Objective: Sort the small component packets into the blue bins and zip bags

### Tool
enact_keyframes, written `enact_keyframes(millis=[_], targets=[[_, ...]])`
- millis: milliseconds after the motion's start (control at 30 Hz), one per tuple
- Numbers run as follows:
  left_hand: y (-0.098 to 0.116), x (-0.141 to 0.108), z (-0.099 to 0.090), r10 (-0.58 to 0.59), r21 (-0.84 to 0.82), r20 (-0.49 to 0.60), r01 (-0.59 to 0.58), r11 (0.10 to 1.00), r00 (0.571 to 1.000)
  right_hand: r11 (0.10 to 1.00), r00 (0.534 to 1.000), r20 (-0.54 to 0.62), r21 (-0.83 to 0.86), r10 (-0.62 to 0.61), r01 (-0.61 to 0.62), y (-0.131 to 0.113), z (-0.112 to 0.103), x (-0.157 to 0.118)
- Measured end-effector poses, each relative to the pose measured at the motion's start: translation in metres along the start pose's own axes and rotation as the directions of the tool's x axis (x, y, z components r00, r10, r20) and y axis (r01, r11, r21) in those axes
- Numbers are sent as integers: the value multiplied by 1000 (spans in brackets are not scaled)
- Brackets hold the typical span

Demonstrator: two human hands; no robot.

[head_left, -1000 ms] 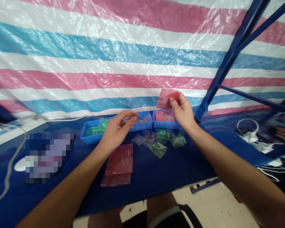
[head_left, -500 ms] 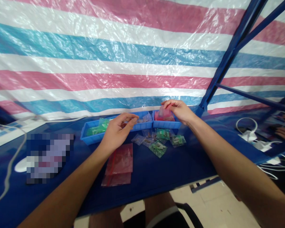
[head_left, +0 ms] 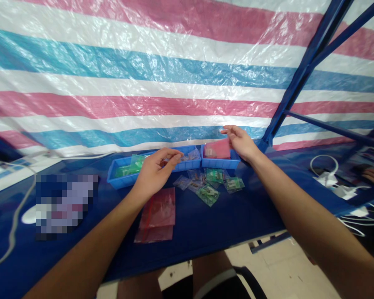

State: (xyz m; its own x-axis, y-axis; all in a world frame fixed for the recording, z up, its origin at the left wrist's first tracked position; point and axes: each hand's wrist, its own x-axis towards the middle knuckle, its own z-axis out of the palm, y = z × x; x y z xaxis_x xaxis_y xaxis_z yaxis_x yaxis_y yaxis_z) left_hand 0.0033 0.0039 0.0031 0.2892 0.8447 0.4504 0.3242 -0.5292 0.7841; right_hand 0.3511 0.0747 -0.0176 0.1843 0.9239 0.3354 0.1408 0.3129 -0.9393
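My left hand hovers at the front of the long blue bin, thumb and fingertips close together; whether anything small is between them is hidden. Green packets lie in that bin's left part, clear packets in its right. At the right end of the smaller blue bin is my right hand, fingers apart and holding nothing. Pink bags fill this bin. Two overlapping pink zip bags lie on the table below my left hand. Green packets and clear packets lie before the bins.
On the left lie a pixelated item, a white oval object and a cable. White plugs and cables are at the right. A striped sheet and blue frame bars stand behind the table.
My right hand has let go of the pink bag, which now lies in the smaller bin, and has moved slightly right and up. My left hand has barely moved.
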Motion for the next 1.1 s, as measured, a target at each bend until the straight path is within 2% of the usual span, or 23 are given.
enact_keyframes(millis=[133, 200, 300, 400, 500, 633, 767, 833, 900, 1000, 1067, 1100], targets=[[3, 0, 0, 16, 16, 16, -16, 1000, 1000, 998, 996, -74, -19, -54, 53, 2, -4, 6], [4, 0, 0, 27, 25, 19, -27, 999, 999, 994, 995, -48, -72, -91, 87, 0, -3, 4], [3, 0, 0, 15, 16, 17, -15, 1000, 1000, 962, 985, 61, -217, -158, 168, -7, 1, -5], [2, 0, 0, -26, -43, -2, 26, 999, 1000, 816, 936, 216, -461, -278, 349, -19, 8, -19], [-1, 1, 0, -35, -78, -19, 33, 996, 999, 655, 888, 362, -603, -285, 456, -27, 15, -31], [-2, 0, 0, -6, -53, -24, 5, 999, 1000, 568, 872, 431, -667, -232, 481, -30, 20, -37], [2, -1, -1, 28, 5, -1, -28, 1000, 1000, 536, 857, 411, -670, -310, 514, -31, 23, -41], [3, -2, -1, 68, 44, 37, -70, 997, 997, 529, 811, 416, -615, -411, 584, -34, 29, -47], [2, -3, -1, 116, 98, 73, -123, 988, 991, 513, 728, 464, -517, -504, 685, -39, 38, -57], [0, -4, -1, 155, 152, 65, -163, 975, 986, 485, 574, 602, -326, -556, 812, -48, 58, -81], [-2, -4, -2, 157, 173, 43, -162, 971, 987, 488, 449, 693, -158, -564, 858, -53, 73, -99], [-3, -4, -3, 157, 188, 33, -161, 969, 987, 499, 405, 722, -95, -561, 861, -55, 80, -108]])
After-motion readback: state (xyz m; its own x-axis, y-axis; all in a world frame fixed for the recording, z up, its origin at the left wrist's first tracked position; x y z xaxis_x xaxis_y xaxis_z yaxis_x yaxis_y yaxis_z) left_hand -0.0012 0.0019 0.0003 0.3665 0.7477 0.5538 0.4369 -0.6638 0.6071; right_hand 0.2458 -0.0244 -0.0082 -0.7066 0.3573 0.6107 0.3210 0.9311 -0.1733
